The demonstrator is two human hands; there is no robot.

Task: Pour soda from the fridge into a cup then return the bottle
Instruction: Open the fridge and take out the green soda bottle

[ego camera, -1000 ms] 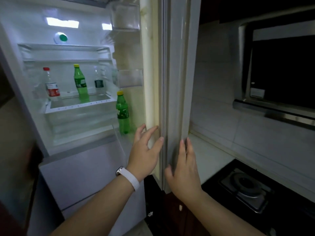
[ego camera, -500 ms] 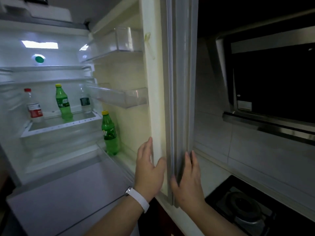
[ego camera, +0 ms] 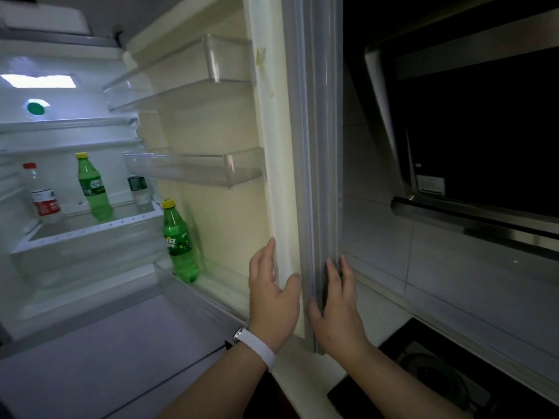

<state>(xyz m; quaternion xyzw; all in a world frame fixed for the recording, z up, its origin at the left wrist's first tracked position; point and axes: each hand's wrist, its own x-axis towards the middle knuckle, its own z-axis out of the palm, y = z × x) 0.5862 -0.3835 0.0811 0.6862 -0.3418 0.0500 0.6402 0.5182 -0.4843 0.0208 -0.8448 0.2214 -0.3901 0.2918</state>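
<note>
The fridge stands open and lit. A green soda bottle (ego camera: 179,241) with a yellow cap stands upright in the lowest rack of the fridge door (ego camera: 239,182). A second green bottle (ego camera: 93,187) stands on the inner shelf, between a clear red-capped bottle (ego camera: 42,193) and a small clear bottle (ego camera: 139,189). My left hand (ego camera: 273,293) lies flat with straight fingers against the door's inner face, thumb at the edge. My right hand (ego camera: 337,303) rests on the door's outer edge and seal, fingers straight. Neither hand touches a bottle. No cup is in view.
Two clear door racks (ego camera: 193,169) above the bottle hold nothing. The closed lower fridge compartment (ego camera: 106,352) lies below. Right of the door are a tiled wall, a dark range hood (ego camera: 484,131) and a black gas hob (ego camera: 429,379) set in a pale counter.
The door has swung wider and the view has tilted up and shifted right. Both hands stayed on the door's edge and moved with it.
</note>
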